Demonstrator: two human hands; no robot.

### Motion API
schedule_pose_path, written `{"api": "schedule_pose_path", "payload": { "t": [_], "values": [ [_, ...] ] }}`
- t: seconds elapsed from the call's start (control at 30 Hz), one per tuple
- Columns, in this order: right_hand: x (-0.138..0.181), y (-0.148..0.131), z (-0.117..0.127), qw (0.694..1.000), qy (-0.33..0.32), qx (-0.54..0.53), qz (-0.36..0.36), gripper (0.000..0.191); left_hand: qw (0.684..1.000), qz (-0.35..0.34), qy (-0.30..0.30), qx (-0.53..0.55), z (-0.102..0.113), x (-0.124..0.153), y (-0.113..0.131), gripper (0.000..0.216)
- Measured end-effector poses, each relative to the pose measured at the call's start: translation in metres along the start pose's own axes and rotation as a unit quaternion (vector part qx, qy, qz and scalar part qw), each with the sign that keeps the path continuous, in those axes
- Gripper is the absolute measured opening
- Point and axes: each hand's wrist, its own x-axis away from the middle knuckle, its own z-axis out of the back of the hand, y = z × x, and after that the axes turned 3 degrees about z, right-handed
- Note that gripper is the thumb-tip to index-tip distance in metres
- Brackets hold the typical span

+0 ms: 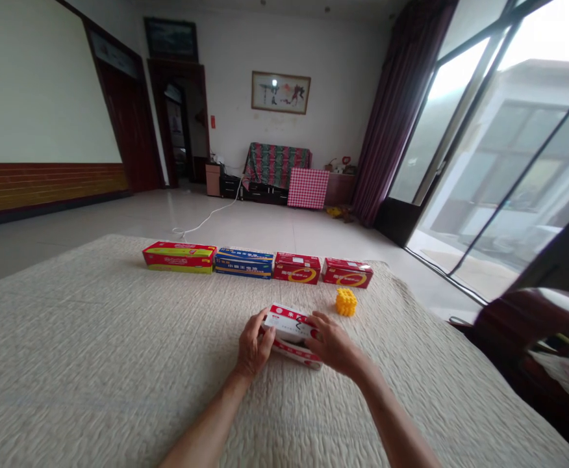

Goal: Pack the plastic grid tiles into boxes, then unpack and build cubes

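Observation:
A white and red cardboard box (291,331) lies on the quilted beige cover, its lid flap slightly raised along the near side, where a dark gap shows. My left hand (255,344) grips the box's left end, thumb on the near edge and fingers behind. Around the right end, my right hand (330,341) is closed, with its fingers over the top. Just beyond my right hand sits a yellow knobbly cube (346,303). What is inside the box cannot be made out.
Behind stand a red and green box (180,258), a blue box (243,263), a red box (297,268) and another red box (347,273) in a row. The quilted cover (119,364) ends at the tiled floor. A dark chair (503,325) is at right.

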Motion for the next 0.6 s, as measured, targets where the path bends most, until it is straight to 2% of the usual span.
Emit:
{"api": "schedule_pose_path", "payload": {
  "t": [0.2,0.37,0.5,0.6],
  "values": [
    [0.002,-0.011,0.015,0.999,0.004,-0.026,0.044,0.025,1.0,0.002,0.004,-0.003,-0.001,0.001,-0.002,0.044],
    [-0.003,-0.007,0.023,0.996,0.058,-0.062,0.002,0.027,1.0,0.008,-0.006,-0.001,0.001,0.0,0.002,0.042],
    [-0.015,0.011,0.019,0.981,0.163,-0.084,-0.061,0.032,1.0,0.0,-0.005,-0.006,0.001,0.0,0.001,0.042],
    [-0.024,0.026,0.012,0.947,0.285,-0.079,-0.127,0.036,0.999,-0.04,0.01,-0.006,0.0,0.0,0.0,0.04]
  ]
}}
